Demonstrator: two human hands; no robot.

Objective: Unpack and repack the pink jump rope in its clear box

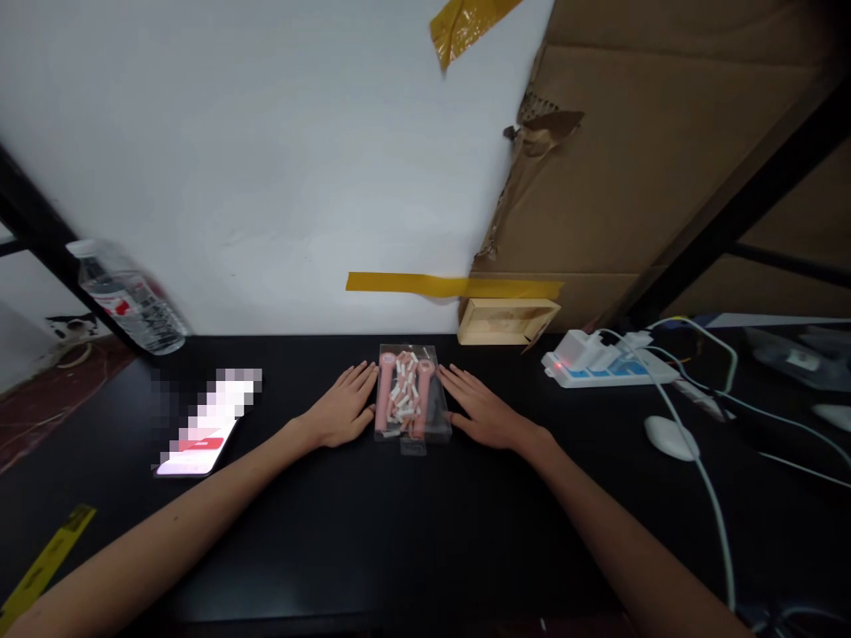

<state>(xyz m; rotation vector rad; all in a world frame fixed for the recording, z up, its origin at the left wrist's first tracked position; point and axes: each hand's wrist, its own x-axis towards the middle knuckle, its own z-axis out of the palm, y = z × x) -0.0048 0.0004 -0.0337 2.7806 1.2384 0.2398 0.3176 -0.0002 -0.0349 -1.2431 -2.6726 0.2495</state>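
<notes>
Dim, cool light is falling softly, the white panel [266, 168] looking pale grey while the cardboard [651, 159] is lying darker toward the upper right corner. The phone [203, 454] is glowing brightly, coarse pixel blocks covering much of it. Glints are showing on the clear box [413, 390] and upper tape [465, 28]. The bottle [129, 301] is looking smeared, and wide-angle distortion is stretching the edges.

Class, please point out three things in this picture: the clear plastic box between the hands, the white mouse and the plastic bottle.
Clear plastic box [437, 418]: head view, clear part near its right edge.
White mouse [666, 437]: head view, top shell.
Plastic bottle [133, 303]: head view, middle of its body.
</notes>
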